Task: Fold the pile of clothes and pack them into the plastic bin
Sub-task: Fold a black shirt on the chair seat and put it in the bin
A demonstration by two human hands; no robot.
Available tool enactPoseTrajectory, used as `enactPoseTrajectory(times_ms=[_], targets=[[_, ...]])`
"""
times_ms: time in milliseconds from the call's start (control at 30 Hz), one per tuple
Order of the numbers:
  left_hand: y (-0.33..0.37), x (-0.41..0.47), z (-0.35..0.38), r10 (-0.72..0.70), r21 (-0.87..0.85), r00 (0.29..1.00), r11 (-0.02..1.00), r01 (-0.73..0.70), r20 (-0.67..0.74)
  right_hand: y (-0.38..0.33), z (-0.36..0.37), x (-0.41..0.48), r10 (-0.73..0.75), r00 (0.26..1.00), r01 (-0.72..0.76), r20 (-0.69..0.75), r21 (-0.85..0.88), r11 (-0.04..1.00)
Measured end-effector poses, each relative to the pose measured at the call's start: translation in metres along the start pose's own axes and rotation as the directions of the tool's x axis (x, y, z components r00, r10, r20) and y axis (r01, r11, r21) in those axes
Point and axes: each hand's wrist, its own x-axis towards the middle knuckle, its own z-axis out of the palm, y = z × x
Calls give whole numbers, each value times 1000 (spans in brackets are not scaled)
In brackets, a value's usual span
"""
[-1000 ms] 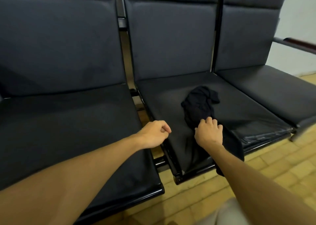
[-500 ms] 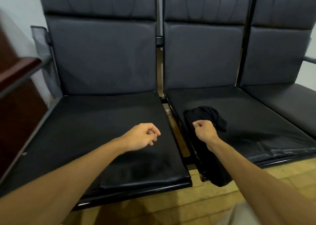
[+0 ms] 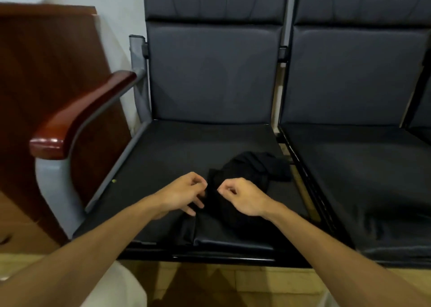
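The right hand (image 3: 245, 196) is curled tight, with its thumb and forefinger nipping a fold of the black garment (image 3: 254, 169). Just beside it, the left hand (image 3: 184, 195) has its thumb and forefinger pressed together at the cloth's left edge, while its lower fingers (image 3: 194, 210) reach loosely down onto the fabric. The two hands nearly meet, with a strip of cloth between them.

The garment lies on the right half of the seat (image 3: 163, 157). It is bunched toward the seat's right edge and runs down between the hands toward the front edge.

A glossy wooden armrest (image 3: 81, 113) on a grey frame stands at the seat's left side, and behind it is a brown wooden panel (image 3: 46, 62). A second seat (image 3: 361, 167) adjoins on the right. The floor (image 3: 233, 283) below is yellowish tile.
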Motion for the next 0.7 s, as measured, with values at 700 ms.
enactPoseTrajectory(times_ms=[700], targets=[[-22,82,17,-158,-436,961,899,44,-229,17,-21,19,42,995,-4,88,-395,919]])
